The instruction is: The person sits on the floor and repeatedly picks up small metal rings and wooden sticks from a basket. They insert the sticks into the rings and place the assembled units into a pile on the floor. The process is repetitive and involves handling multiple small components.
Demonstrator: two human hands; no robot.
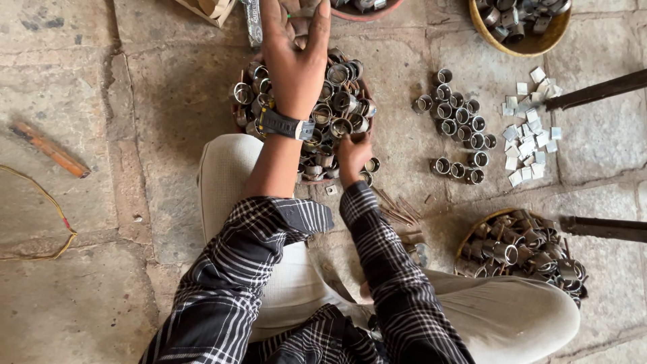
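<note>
Seated on a stone floor (87, 296), a person is spreading the left hand (294, 57) open over one heaped bowl of metal rings (340, 101), the right hand (352, 156) pinching one ring; three more bowls nearby.

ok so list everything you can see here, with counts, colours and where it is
short metal rings: heaped, too many to count, grey, in round bowl ahead
loose metal rings: about twenty, grey, on stone floor, right
small flat metal squares: many, silvery, far right
yellow bowl of rings: one, top right
basket of rings: one, lower right
orange stick: one, left
left hand: black wristwatch, spread over heap
right hand: fingers at heap's near edge
</note>
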